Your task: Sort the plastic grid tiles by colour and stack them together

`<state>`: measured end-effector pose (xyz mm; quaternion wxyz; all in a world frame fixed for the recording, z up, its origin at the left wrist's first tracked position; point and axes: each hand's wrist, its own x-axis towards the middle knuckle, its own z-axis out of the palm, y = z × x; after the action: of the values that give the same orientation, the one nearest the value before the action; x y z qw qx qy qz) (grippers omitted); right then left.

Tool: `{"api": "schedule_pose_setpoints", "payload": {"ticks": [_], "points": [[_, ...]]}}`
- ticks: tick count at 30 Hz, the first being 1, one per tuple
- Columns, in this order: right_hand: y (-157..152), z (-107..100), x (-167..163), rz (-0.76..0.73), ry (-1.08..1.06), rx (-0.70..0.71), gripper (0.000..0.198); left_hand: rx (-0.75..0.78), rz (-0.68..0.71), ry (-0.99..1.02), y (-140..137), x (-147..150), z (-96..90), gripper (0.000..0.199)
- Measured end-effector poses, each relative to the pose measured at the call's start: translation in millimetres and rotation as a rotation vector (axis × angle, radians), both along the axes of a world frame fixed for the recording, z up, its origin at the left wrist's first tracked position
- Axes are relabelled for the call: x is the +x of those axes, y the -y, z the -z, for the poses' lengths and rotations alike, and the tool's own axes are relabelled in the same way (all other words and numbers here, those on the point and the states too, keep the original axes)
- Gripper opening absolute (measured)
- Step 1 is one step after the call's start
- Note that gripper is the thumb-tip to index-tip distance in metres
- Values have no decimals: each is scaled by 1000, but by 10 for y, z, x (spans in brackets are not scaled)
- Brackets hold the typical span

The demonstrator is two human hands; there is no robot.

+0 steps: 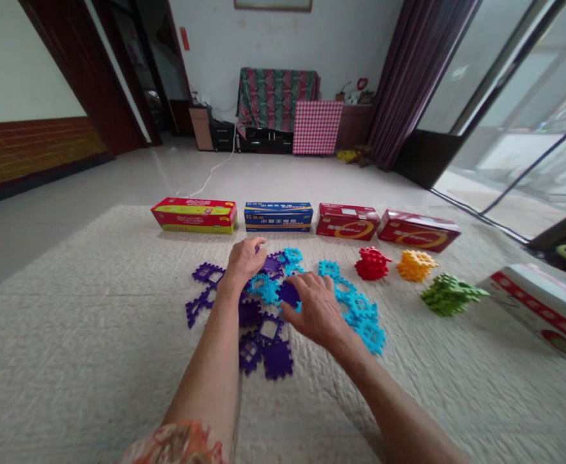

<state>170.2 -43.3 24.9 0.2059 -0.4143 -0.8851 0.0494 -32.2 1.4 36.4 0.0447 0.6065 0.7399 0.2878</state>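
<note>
Notched plastic building tiles lie in a loose pile on the mat. My left hand is at the pile's far side, its fingers curled, with a bit of purple showing between finger and thumb. Beside it is a purple tile. My right hand reaches over the middle, thumb and fingers around a solid purple tile. Light-blue tiles lie between the hands, and more blue tiles spread right of my right hand. Purple window-frame tiles lie left of my left wrist, others nearer me.
Red tiles, yellow tiles and green tiles form separate stacks to the right. Behind stand a red-and-yellow box, a blue box and two red boxes. A white-and-red carton sits far right.
</note>
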Motion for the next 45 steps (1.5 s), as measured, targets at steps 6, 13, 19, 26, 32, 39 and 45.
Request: {"api": "schedule_pose_setpoints", "payload": {"ticks": [6,13,19,26,32,39,45], "points": [[-90,59,38,-60,-48,-8,35,3,87,-35,-27,197,3,36],[-672,42,332,395,177,-133,39,-40,354,-142,-77,670,204,38],[-844,124,264,484,179,-178,49,-98,439,-235,-61,845,385,37],[-918,241,265,464,167,-110,37,-148,405,-252,-68,857,472,32],[-997,264,339,451,147,-120,39,-143,412,-254,-87,851,482,30],[-987,246,452,429,109,-132,46,-134,400,-233,-84,821,485,28],[-952,157,467,287,-93,30,36,-151,399,-262,-96,827,463,26]]}}
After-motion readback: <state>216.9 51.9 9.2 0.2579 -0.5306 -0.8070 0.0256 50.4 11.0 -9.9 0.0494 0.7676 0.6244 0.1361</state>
